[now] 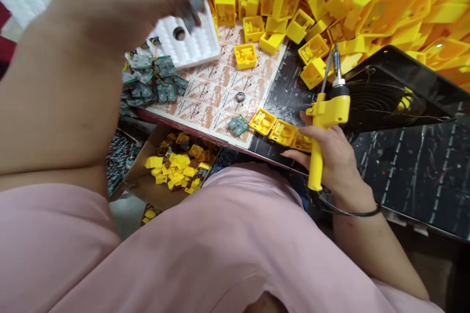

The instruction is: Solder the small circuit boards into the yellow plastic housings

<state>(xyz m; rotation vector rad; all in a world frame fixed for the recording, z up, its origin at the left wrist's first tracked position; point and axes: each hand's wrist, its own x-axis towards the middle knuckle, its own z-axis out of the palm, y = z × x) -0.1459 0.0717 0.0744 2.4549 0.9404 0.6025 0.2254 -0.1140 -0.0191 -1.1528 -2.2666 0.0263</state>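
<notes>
My left hand (128,2), blurred, is raised over a white foam tray (205,46). Its fingers pinch a small dark grey part (193,9), perhaps a round speaker; the blur hides its detail. My right hand (332,156) grips a yellow soldering gun (330,111), its metal tip pointing up and away. Under those fingers sits a yellow case (302,142), partly hidden, at the end of a short row with two more open cases (263,121). Beside the row lies a green circuit board (238,125), with a small black round speaker (240,97) just beyond it.
Yellow cases (385,10) are heaped across the back and right. Several circuit boards (161,78) are piled at left, beside the tray. A black fan-like unit (400,88) stands at right. Below the table edge, a cardboard box (147,183) contains small yellow pieces.
</notes>
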